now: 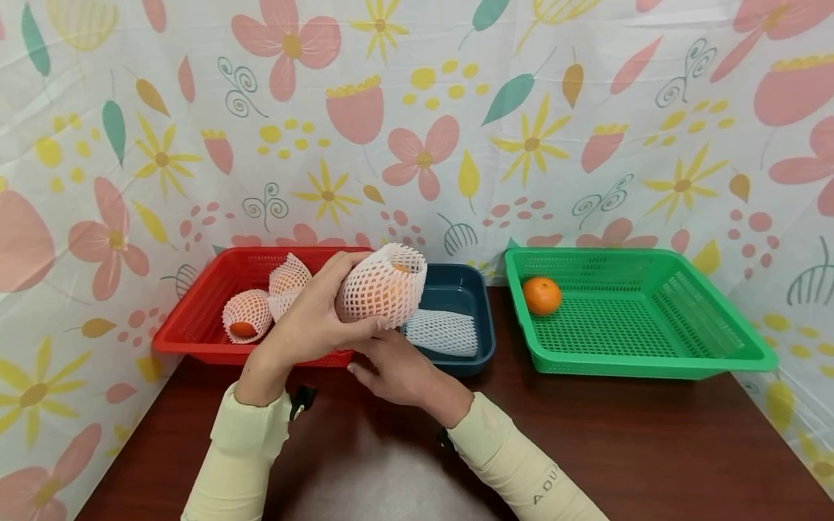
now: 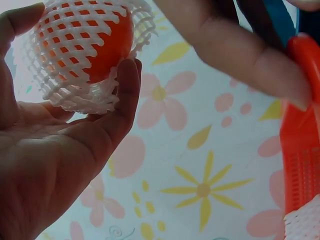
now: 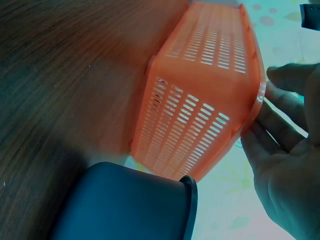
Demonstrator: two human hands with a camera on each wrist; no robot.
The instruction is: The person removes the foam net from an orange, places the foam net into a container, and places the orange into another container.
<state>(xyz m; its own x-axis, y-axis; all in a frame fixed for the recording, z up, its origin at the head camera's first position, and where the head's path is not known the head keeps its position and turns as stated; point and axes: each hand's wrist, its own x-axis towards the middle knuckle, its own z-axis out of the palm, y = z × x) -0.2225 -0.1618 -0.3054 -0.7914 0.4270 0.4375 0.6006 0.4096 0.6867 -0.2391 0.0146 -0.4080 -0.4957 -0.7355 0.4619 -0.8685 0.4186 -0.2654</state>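
An orange in a white foam net [image 1: 379,291] is held up by my left hand [image 1: 306,318] in the head view, above the right side of the red basket [image 1: 171,344]. The left wrist view shows fingers and thumb curled round the net [image 2: 65,60], with bare orange peel visible on one side. My right hand [image 1: 404,369] is just below and in front of it, its fingertips partly hidden behind the left hand. The right wrist view has its loosely bent fingers beside the red basket's rim [image 3: 261,85], holding nothing. Two more netted fruits [image 1: 247,316] lie in the red basket.
A dark blue tray [image 1: 487,307] with a flat foam net [image 1: 446,333] in it stands right of the red basket. Farther right, a green basket [image 1: 651,366] holds one bare orange [image 1: 542,296]. A flowered cloth [image 1: 417,94] hangs behind the dark wooden table [image 1: 625,441].
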